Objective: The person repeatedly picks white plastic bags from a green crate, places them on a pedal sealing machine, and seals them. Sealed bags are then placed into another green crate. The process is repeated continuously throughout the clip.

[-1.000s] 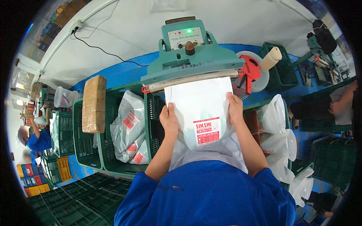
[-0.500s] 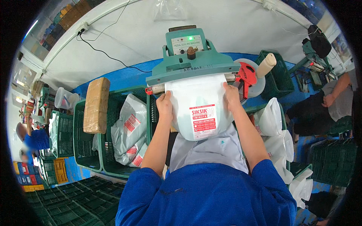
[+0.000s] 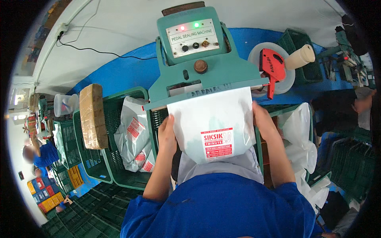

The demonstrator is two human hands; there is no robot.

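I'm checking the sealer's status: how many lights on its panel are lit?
2: a red light and, right of it, a green light, both near the top of the panel on the sealer.

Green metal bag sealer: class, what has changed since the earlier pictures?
Its green bar has come down across the top of the red-printed white plastic bag; a red light now glows beside the green one. Left hand and right hand stay at the bag's sides.

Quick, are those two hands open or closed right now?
Left hand: at the white bag's left edge; whether it grips cannot be told.
Right hand: at the bag's right edge; grip cannot be told.
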